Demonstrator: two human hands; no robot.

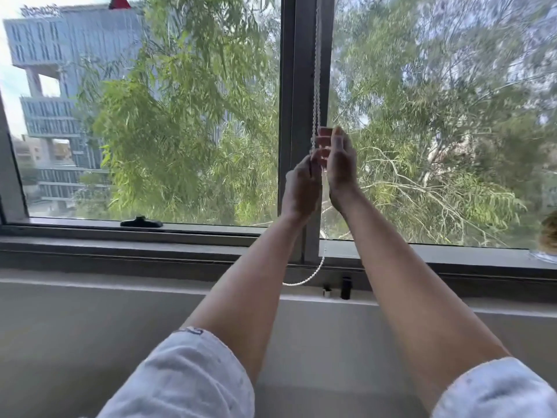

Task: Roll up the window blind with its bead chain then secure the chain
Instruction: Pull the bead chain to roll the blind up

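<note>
A white bead chain (317, 86) hangs down the dark centre post (298, 86) of the window and loops near the sill. My left hand (301, 185) is closed around the chain, just below my right hand (339, 164), whose fingers also grip it a little higher up. The loop's lowest part (307, 277) curves beneath my left forearm. No blind fabric shows in the view; both panes are uncovered.
A black window handle (141, 222) lies on the lower frame at left. Two small dark fittings (346, 287) stand on the sill (120, 285) under the post. A light wall ledge runs below. An object (547, 236) sits at the far right of the sill.
</note>
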